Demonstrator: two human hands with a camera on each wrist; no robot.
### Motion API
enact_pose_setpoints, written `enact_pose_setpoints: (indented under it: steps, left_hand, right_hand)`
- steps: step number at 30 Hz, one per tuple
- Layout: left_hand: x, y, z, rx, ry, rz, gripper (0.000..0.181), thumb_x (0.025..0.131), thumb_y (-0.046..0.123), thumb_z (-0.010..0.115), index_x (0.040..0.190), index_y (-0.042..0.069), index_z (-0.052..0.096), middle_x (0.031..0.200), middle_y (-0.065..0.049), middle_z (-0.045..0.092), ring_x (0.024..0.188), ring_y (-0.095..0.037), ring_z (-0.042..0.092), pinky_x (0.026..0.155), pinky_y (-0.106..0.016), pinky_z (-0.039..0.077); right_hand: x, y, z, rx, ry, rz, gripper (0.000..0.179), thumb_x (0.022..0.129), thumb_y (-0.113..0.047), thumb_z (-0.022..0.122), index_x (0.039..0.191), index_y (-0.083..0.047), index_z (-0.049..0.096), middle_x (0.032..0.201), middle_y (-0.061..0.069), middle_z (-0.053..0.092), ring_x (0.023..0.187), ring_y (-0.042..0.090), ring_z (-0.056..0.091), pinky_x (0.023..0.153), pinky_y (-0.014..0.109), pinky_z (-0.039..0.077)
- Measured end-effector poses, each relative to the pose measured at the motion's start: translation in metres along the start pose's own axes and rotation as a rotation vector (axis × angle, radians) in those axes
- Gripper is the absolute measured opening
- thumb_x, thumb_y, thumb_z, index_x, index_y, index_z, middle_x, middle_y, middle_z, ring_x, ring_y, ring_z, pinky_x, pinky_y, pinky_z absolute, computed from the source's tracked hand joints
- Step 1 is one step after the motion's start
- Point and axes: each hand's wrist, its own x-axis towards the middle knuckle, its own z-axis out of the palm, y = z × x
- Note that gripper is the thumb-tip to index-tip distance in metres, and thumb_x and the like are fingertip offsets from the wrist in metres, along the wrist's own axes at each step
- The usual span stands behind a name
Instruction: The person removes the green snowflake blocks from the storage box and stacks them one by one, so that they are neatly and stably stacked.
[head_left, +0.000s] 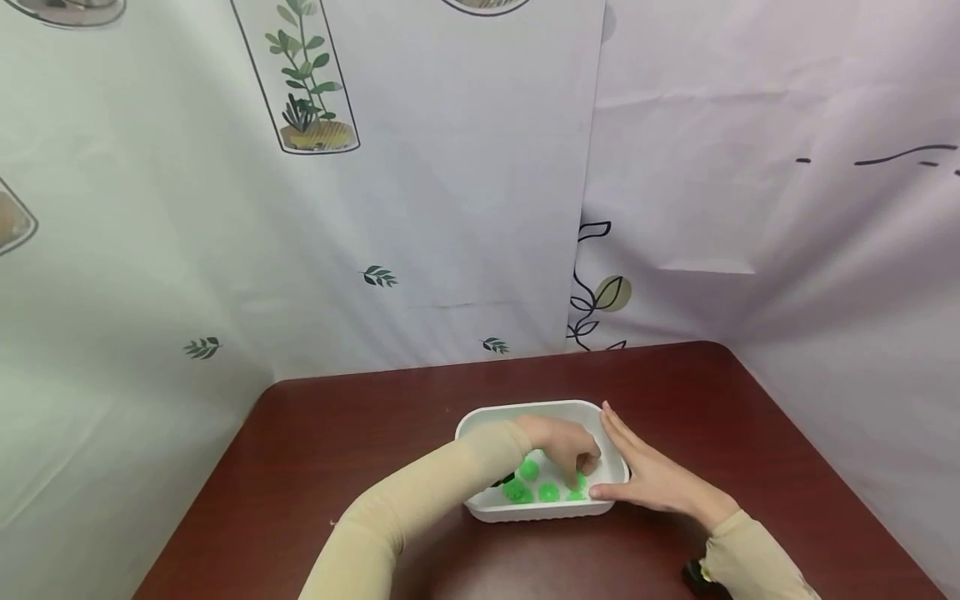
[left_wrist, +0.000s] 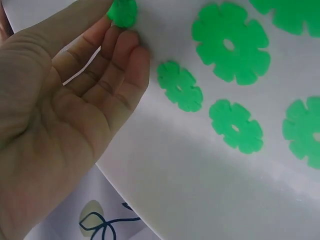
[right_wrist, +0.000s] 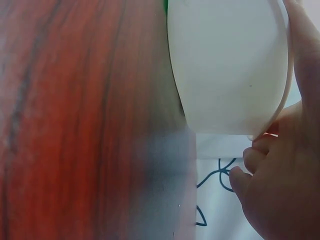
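Note:
A white plastic tub point(head_left: 547, 515) stands on the table with several green interlocking discs point(head_left: 549, 492) lying in it. My left hand point(head_left: 564, 443) reaches down into its right half. Between that hand's thumb and fingertips, at the top of the left wrist view, it pinches a green notched disc point(left_wrist: 123, 12), partly hidden by the thumb. Other flat discs point(left_wrist: 230, 44) lie on the tub's floor beside the fingers. My right hand point(head_left: 660, 479) grips the tub's right end, thumb at the near corner and fingers spread toward the far corner. In the right wrist view, some fingers curl under the rim.
The dark red wooden table point(head_left: 337, 433) runs out around the tub on all sides. A white curtain point(head_left: 450, 208) printed with plants hangs behind the table and along its sides. A small black device point(head_left: 697, 577) sits at my right wrist.

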Motion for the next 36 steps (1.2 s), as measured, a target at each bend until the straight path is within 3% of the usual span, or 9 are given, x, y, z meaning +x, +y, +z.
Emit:
enact_pose_setpoints:
  steps: [2,11,14,18,21,26,30,36]
  left_hand:
    - [-0.001,-0.002,-0.001,-0.009,0.000,-0.006,0.023,0.083,0.015,0.083,0.089,0.016,0.060,0.086,0.008,0.059,0.078,-0.005,0.053,0.070,-0.015,0.042]
    - [0.001,-0.010,-0.005,0.061,0.092,-0.054,0.016,0.085,0.010,0.080,0.095,0.015,0.069,0.089,0.008,0.062,0.082,-0.005,0.055,0.073,-0.015,0.044]
    - [0.001,-0.009,-0.006,0.052,0.119,-0.045,0.016,0.086,0.004,0.076,0.098,0.014,0.072,0.090,0.008,0.063,0.083,-0.005,0.056,0.074,-0.015,0.044]
    - [-0.008,-0.013,-0.011,0.037,0.174,-0.057,0.014,0.089,0.006,0.074,0.099,0.015,0.074,0.091,0.009,0.065,0.085,-0.005,0.057,0.076,-0.016,0.045]
    - [-0.020,-0.021,-0.020,0.022,0.220,-0.060,0.013,0.090,0.005,0.073,0.098,0.016,0.074,0.092,0.008,0.067,0.086,-0.006,0.059,0.079,-0.017,0.047]
    - [-0.050,-0.038,-0.032,-0.030,0.332,-0.035,0.015,0.090,0.003,0.071,0.100,0.013,0.075,0.095,0.006,0.069,0.090,-0.006,0.061,0.082,-0.018,0.048]
    - [-0.078,-0.049,-0.039,-0.096,0.430,-0.067,0.013,0.093,0.005,0.070,0.105,0.011,0.074,0.098,0.005,0.070,0.092,-0.006,0.063,0.083,-0.019,0.049]
    - [-0.119,-0.071,-0.043,-0.175,0.576,-0.127,0.009,0.095,0.009,0.069,0.103,0.014,0.071,0.097,0.004,0.070,0.091,-0.008,0.065,0.081,-0.024,0.052]
  right_hand:
    - [0.001,0.000,0.000,-0.005,-0.001,-0.006,0.115,0.083,-0.058,0.076,0.160,-0.001,0.013,0.168,0.012,0.004,0.150,0.038,0.017,0.113,0.020,0.021]
    - [-0.003,0.001,0.002,0.036,0.018,0.011,0.116,0.082,-0.058,0.077,0.160,-0.001,0.012,0.169,0.010,0.002,0.151,0.039,0.015,0.104,0.004,0.008]
    - [-0.008,0.001,0.002,0.021,0.017,0.023,0.116,0.082,-0.059,0.076,0.160,0.000,0.013,0.169,0.012,0.004,0.150,0.040,0.016,0.109,0.011,0.015]
    - [-0.006,0.001,-0.001,-0.013,0.017,0.018,0.116,0.081,-0.060,0.076,0.160,0.000,0.015,0.168,0.014,0.008,0.149,0.039,0.020,0.115,0.037,0.031]
    - [-0.001,0.000,-0.002,-0.015,0.020,0.006,0.116,0.081,-0.059,0.077,0.160,0.000,0.016,0.168,0.015,0.008,0.149,0.038,0.020,0.113,0.050,0.032]
    - [0.005,-0.003,0.000,-0.020,0.017,0.017,0.117,0.079,-0.059,0.079,0.159,0.000,0.018,0.168,0.016,0.009,0.150,0.039,0.020,0.115,0.042,0.030]
    - [0.007,-0.004,0.001,-0.024,0.012,0.023,0.117,0.079,-0.059,0.079,0.160,0.000,0.017,0.168,0.014,0.008,0.149,0.039,0.021,0.114,0.047,0.031]
    - [0.006,-0.002,0.003,-0.042,0.026,0.024,0.117,0.079,-0.057,0.080,0.159,0.001,0.016,0.168,0.013,0.007,0.149,0.040,0.022,0.109,0.012,0.019]
